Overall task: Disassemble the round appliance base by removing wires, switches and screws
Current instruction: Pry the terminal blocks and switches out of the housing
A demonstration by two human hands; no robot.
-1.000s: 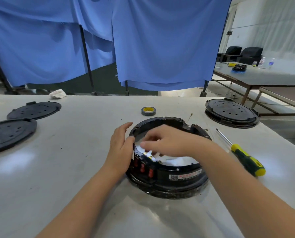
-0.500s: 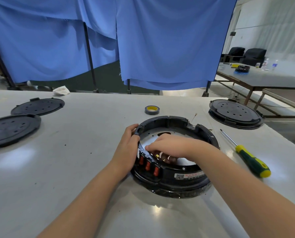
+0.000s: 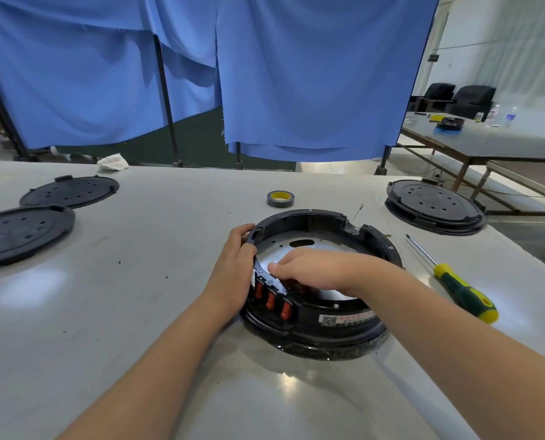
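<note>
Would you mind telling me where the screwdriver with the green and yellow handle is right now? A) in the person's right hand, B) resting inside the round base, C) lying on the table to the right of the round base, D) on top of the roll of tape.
C: the screwdriver lies on the table, right of the round base, with neither hand touching it.

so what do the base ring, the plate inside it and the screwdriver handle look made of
Base ring: black moulded plastic by its look, dull sheen, notched rim.
Inner plate: seemingly bare sheet metal, silvery with bright glare and punched holes.
Screwdriver handle: green and yellow, probably plastic or rubbery grip; cannot tell which.
</note>
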